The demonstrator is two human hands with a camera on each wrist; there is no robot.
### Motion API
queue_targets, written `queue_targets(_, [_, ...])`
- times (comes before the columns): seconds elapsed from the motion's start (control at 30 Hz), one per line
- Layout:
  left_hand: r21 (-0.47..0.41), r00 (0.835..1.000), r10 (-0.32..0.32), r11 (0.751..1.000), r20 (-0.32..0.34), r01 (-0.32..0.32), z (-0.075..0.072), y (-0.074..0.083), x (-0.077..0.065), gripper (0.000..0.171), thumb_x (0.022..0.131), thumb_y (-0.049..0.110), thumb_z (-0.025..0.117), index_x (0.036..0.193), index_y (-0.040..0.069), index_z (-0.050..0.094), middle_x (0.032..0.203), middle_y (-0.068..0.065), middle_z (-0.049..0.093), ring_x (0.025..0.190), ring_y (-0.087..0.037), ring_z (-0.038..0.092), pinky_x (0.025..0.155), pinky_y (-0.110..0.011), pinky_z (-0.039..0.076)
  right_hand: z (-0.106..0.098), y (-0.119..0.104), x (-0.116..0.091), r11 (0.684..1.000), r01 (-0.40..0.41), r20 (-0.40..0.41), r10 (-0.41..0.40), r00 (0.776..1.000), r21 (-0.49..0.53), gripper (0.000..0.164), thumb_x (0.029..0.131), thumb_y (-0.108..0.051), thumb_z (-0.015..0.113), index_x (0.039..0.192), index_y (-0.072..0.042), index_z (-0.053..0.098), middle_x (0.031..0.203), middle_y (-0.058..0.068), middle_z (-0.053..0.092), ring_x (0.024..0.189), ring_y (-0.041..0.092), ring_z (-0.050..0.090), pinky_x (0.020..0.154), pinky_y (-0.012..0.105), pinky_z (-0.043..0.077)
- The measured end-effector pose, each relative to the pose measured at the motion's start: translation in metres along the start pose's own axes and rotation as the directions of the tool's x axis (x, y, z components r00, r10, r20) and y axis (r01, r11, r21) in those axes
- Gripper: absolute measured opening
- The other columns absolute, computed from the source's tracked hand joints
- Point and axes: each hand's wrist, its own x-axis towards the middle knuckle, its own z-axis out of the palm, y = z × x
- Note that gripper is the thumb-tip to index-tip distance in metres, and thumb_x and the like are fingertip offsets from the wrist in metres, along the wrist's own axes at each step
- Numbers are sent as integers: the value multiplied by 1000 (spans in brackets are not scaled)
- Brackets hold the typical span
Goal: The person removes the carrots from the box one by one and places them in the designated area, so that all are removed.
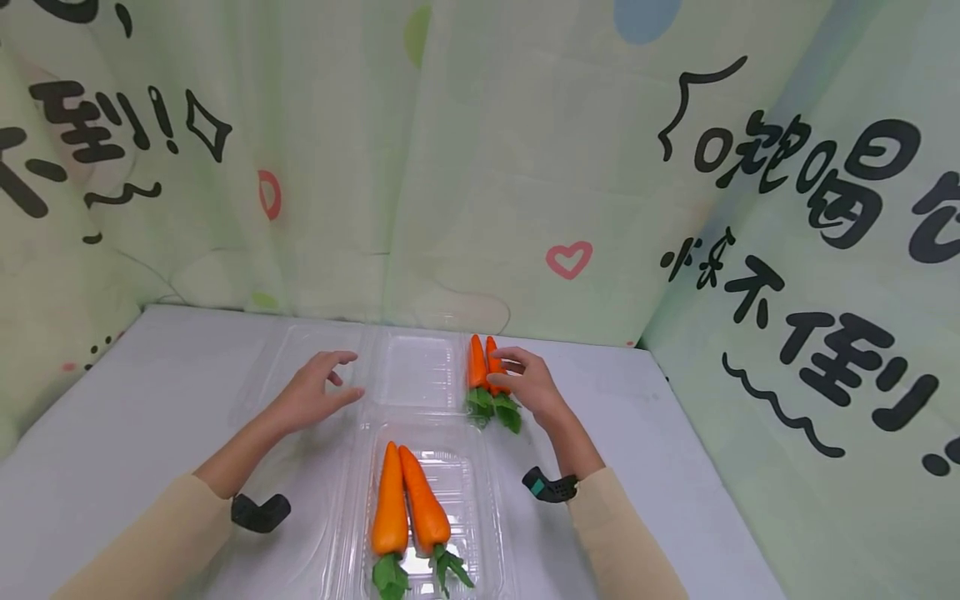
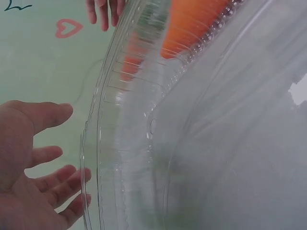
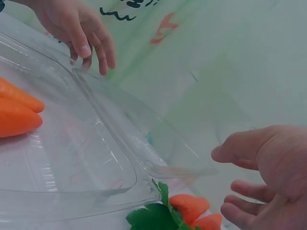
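Observation:
Two orange carrots with green leaves, one of them this carrot (image 1: 391, 500), lie side by side in a clear plastic container (image 1: 491, 517) close to me. My left hand (image 1: 318, 392) hovers over clear plastic at the far left, thumb and fingers apart and nothing between them. In the left wrist view its fingers are near a clear rim (image 2: 98, 143). Over at the back right, my right hand (image 1: 528, 383) is above two more carrots (image 1: 476, 362) beside a second clear container (image 1: 416, 371). The right wrist view has its fingers loosely bent, holding nothing, apart from those carrots (image 3: 189, 206).
Transparent plastic flaps extend left of both containers, hard to see against the white table (image 1: 622, 517). A pale green curtain (image 1: 487, 167) with black lettering rises behind the table and along its right side.

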Motion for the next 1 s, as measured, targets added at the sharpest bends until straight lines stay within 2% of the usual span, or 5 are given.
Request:
queue_targets(0.17, [-8, 1000, 25, 1000, -16, -25, -3, 1, -9, 61, 90, 27, 66, 141, 5, 43, 141, -21, 44, 110, -33, 55, 82, -42, 57, 3, -4, -9, 1000, 14, 19, -14, 1000, 3, 39, 90, -12, 66, 128, -8, 58, 146, 10, 44, 134, 33, 46, 100, 44, 50])
queue_targets(0.57, [-30, 997, 57, 998, -53, -58, -10, 5, -34, 57, 90, 26, 68, 139, 7, 46, 140, -20, 46, 110, -32, 56, 80, -41, 58, 10, -11, -31, 999, 46, 46, -46, 998, -3, 42, 88, -15, 69, 128, -9, 59, 135, 15, 55, 120, 28, 57, 96, 39, 53])
queue_targets(0.8, [-20, 996, 77, 997, -54, -78, -7, 7, -45, 58, 89, 24, 68, 139, 8, 45, 140, -19, 47, 110, -32, 56, 85, -46, 56, 12, -8, -41, 998, 56, 79, -57, 995, 14, 42, 86, -15, 71, 127, -10, 59, 132, 14, 58, 123, 31, 55, 93, 37, 55])
queue_targets(1.0, [-21, 994, 94, 995, -55, -96, -5, 11, -53, 57, 88, 23, 70, 138, 8, 46, 138, -18, 48, 108, -31, 57, 89, -51, 53, 16, -7, -50, 996, 83, 94, -84, 992, 8, 38, 87, -16, 72, 123, -9, 62, 128, 14, 60, 116, 29, 58, 92, 38, 55])
